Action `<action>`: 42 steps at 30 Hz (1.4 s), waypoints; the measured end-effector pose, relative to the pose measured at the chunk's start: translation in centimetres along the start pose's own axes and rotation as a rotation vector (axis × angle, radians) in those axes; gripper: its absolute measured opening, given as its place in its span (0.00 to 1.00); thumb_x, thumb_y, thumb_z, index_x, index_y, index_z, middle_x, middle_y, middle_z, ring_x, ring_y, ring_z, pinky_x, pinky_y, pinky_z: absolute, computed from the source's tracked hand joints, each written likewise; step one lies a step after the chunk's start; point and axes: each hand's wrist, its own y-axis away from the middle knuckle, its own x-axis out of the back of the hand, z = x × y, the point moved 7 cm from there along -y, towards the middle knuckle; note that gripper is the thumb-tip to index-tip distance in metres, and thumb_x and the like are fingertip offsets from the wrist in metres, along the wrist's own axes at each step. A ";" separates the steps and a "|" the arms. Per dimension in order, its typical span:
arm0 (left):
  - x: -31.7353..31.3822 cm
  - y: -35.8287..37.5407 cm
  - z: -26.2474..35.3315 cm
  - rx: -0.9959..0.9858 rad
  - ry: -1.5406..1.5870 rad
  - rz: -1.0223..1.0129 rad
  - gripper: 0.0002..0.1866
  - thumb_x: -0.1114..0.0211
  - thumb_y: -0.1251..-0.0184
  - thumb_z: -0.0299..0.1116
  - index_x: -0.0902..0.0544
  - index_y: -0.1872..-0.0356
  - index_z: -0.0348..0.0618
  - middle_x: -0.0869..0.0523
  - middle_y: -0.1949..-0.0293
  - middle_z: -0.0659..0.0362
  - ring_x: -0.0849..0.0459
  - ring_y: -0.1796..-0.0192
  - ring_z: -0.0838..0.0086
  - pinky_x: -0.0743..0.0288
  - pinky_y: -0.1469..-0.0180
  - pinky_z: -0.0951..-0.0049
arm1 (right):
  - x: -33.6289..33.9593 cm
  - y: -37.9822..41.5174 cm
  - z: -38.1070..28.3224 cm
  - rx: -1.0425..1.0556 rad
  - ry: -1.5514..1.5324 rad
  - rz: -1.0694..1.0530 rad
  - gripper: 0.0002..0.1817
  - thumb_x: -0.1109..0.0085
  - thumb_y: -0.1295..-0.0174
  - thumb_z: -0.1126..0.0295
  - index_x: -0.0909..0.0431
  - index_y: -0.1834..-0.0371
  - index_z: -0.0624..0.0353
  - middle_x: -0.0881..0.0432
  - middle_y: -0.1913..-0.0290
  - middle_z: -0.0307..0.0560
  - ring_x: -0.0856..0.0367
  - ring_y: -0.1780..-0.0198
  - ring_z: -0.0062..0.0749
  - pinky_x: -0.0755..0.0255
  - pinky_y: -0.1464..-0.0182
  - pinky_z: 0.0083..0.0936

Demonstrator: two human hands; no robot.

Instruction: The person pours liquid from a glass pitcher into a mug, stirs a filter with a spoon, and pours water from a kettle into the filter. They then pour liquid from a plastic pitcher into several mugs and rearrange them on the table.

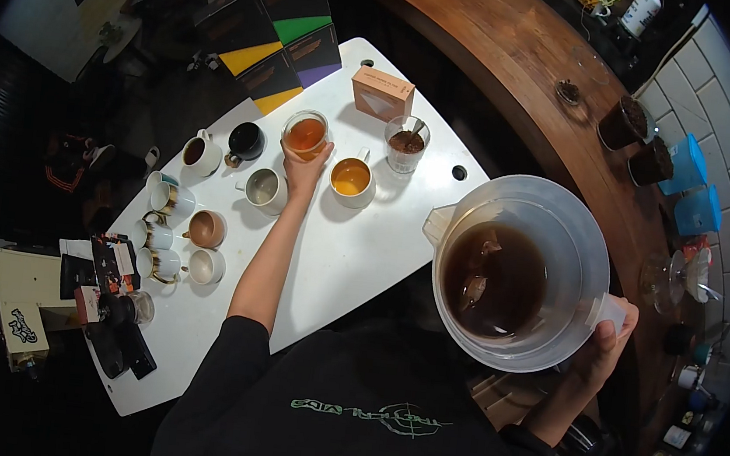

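My left hand (305, 168) is wrapped round a clear glass (307, 131) of amber liquid over the white table. In my right hand (606, 348) is the handle of a large translucent plastic pitcher (583, 240), held off the table's right edge. Dark brown liquid (509, 281) fills its lower part, and what look like tea bags (475, 290) float there. A white mug (352, 193) with yellow-orange liquid stands just right of my left hand. On its other side are a greyish mug (263, 190) and a black cup (246, 140).
Several mugs, including a brown one (207, 229), stand on the left of the white table (333, 282). Behind are a peach-coloured box (383, 93), a glass of dark grounds (407, 142) and stacked black boxes (294, 10). A curved wooden counter (504, 57) runs along the right.
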 end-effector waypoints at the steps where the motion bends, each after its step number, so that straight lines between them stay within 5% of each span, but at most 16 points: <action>1: -0.1 0.1 0.0 0.019 0.010 -0.008 0.54 0.17 0.55 0.52 0.38 0.31 0.38 0.21 0.39 0.42 0.20 0.36 0.50 0.28 0.33 0.60 | -0.1 0.0 -0.1 0.000 -0.001 0.000 0.32 0.26 0.48 0.41 0.22 0.82 0.65 0.28 0.84 0.29 0.36 0.82 0.11 0.49 0.77 0.17; 8: 0.3 0.9 -0.8 0.120 -0.092 -0.031 0.55 0.17 0.54 0.50 0.41 0.30 0.37 0.22 0.38 0.41 0.21 0.36 0.48 0.28 0.34 0.58 | -0.3 -0.1 -0.1 0.005 0.010 0.009 0.33 0.27 0.48 0.41 0.23 0.82 0.64 0.29 0.85 0.29 0.36 0.82 0.11 0.49 0.77 0.17; 11: 0.0 2.5 -1.8 0.089 -0.126 -0.128 0.51 0.22 0.45 0.44 0.44 0.27 0.35 0.27 0.33 0.39 0.26 0.30 0.50 0.32 0.30 0.60 | -0.3 -0.2 0.1 -0.014 0.010 -0.001 0.32 0.27 0.48 0.41 0.22 0.81 0.65 0.29 0.84 0.29 0.36 0.82 0.11 0.48 0.77 0.17; 14: -0.1 3.8 -4.5 -0.061 0.135 -0.073 0.44 0.31 0.35 0.36 0.46 0.25 0.34 0.34 0.28 0.39 0.33 0.25 0.53 0.39 0.25 0.62 | -0.5 -0.3 0.4 -0.036 -0.005 -0.020 0.32 0.27 0.47 0.43 0.21 0.80 0.66 0.28 0.84 0.30 0.35 0.81 0.11 0.48 0.76 0.17; 20: 2.1 10.9 -4.0 0.163 0.330 -0.130 0.34 0.40 0.29 0.28 0.43 0.25 0.34 0.38 0.24 0.43 0.40 0.21 0.56 0.47 0.22 0.66 | -1.1 -0.8 0.8 -0.040 -0.038 -0.070 0.30 0.26 0.46 0.45 0.19 0.77 0.68 0.26 0.83 0.30 0.34 0.81 0.12 0.47 0.76 0.17; 23: 4.8 14.9 -1.0 0.239 0.415 -0.186 0.33 0.36 0.30 0.31 0.39 0.28 0.34 0.33 0.29 0.45 0.36 0.24 0.57 0.44 0.24 0.61 | -1.3 -0.9 0.9 -0.050 -0.049 -0.087 0.30 0.26 0.47 0.45 0.18 0.76 0.68 0.26 0.83 0.31 0.34 0.81 0.12 0.47 0.76 0.17; 25: 8.2 15.9 -0.6 0.242 -0.020 -0.007 0.34 0.31 0.33 0.34 0.37 0.32 0.35 0.31 0.35 0.48 0.33 0.29 0.58 0.40 0.27 0.56 | -1.5 -1.0 1.1 -0.060 -0.057 -0.111 0.30 0.25 0.47 0.44 0.18 0.75 0.68 0.25 0.82 0.31 0.33 0.80 0.12 0.46 0.76 0.17; 29: 10.8 13.0 -2.5 -0.010 -0.042 0.376 0.46 0.20 0.45 0.41 0.40 0.30 0.37 0.34 0.35 0.48 0.34 0.31 0.54 0.39 0.29 0.54 | -0.6 -0.5 2.2 -0.049 -0.074 -0.038 0.30 0.23 0.49 0.46 0.16 0.68 0.70 0.19 0.75 0.35 0.27 0.74 0.15 0.38 0.70 0.17; 32: 10.9 10.6 -3.9 0.066 -0.072 0.385 0.51 0.17 0.50 0.44 0.40 0.30 0.37 0.34 0.34 0.46 0.35 0.29 0.51 0.39 0.29 0.52 | -0.5 -0.6 2.6 -0.080 -0.091 -0.050 0.31 0.22 0.49 0.47 0.16 0.60 0.69 0.19 0.72 0.35 0.26 0.72 0.16 0.35 0.67 0.17; 42: 10.6 7.8 -3.1 0.058 -0.161 0.399 0.54 0.16 0.55 0.50 0.38 0.30 0.40 0.29 0.36 0.45 0.31 0.31 0.48 0.40 0.30 0.48 | -2.7 -0.3 2.2 -0.044 -0.049 -0.064 0.31 0.22 0.49 0.46 0.16 0.61 0.68 0.20 0.72 0.34 0.29 0.73 0.14 0.40 0.69 0.16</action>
